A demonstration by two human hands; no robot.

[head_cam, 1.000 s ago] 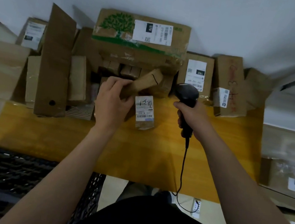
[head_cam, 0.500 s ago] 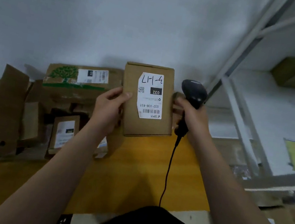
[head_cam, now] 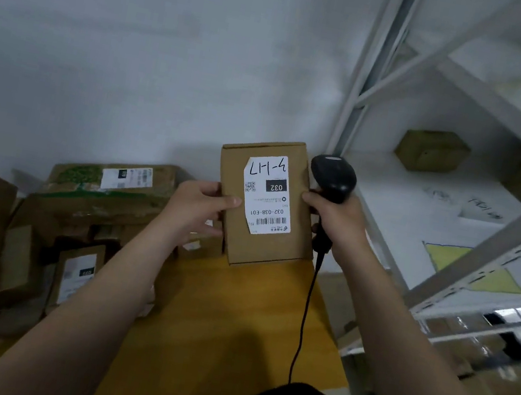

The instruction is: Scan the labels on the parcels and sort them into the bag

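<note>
Grey wall [head_cam: 141, 37] in bkgd, yellow tabletop [head_cam: 229, 324] below both forearms. On my feed the parcel [head_cam: 281, 246] sits btwn the two hands, held up off the table, roughly upright. Its white label [head_cam: 266, 195] faces me upside down and reads 032-038-E01, w/ handwriting at the top. The left hand [head_cam: 196, 207] grasps the parcel's left edge, thumb across the front, fingers behind. The right hand [head_cam: 335, 217] is clenched round the handle of a black scanner [head_cam: 332, 175], thumb touching the parcel's right edge. The scanner head sits just above that hand, beside the parcel's top corner, and its cable [head_cam: 305, 309] hangs down under the wrist. Left of the left hand I see a pile of cardboard boxes [head_cam: 94, 203]. Right of the right hand there's a white shelf rack [head_cam: 370, 77] w/ a brown box [head_cam: 432, 151] on it.
</note>
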